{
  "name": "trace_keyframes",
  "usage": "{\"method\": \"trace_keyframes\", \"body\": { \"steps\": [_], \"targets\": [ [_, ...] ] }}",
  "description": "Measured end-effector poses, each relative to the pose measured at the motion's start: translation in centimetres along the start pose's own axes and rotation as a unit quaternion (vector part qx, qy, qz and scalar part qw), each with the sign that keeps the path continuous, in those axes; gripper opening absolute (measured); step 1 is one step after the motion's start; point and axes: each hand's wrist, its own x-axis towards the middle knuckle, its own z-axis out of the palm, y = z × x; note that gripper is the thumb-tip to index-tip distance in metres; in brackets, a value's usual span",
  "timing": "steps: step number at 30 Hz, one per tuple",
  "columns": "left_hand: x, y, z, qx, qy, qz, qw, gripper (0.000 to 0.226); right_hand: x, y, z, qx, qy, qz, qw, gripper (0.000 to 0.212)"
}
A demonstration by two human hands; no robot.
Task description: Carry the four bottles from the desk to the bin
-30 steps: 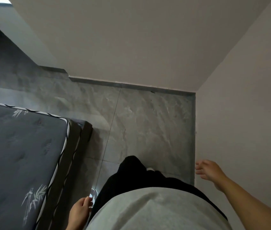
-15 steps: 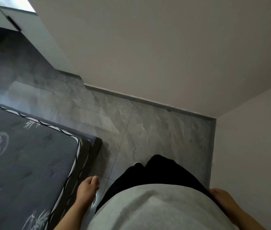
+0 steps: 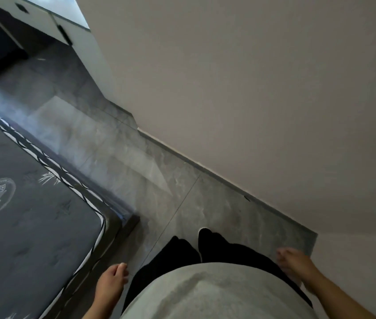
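No bottle, desk top or bin shows in the head view. My left hand (image 3: 111, 285) hangs at my left side near the corner of the mattress, fingers loosely curled, with nothing in it. My right hand (image 3: 297, 267) hangs at my right side, blurred, fingers apart and holding nothing. My grey shirt and black trousers fill the bottom middle, with both feet on the grey tiled floor.
A dark quilted mattress (image 3: 21, 215) on a low bed base fills the left. A pale wall (image 3: 251, 88) runs diagonally on the right with a grey skirting. White cabinet fronts with black handles (image 3: 44, 17) stand at the far top left. A floor strip (image 3: 136, 169) leads there.
The view has turned left, so the wall now runs diagonally and the white cabinets have come into sight. My left hand swung forward; my right hand dropped back to my side.
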Motion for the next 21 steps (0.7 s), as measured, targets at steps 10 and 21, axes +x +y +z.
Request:
{"method": "trace_keyframes", "body": {
  "steps": [10,21],
  "targets": [
    [2.1,1.9,-0.2,-0.090,0.077,-0.105,0.987,0.021,6.8,-18.0,1.6,-0.115,-0.040,-0.079,0.989,0.030],
    [12.8,11.1,-5.8,-0.191,0.080,-0.117,0.971,0.022,10.0,-27.7,5.1,-0.277,-0.061,-0.078,0.956,0.033]
  ]
}}
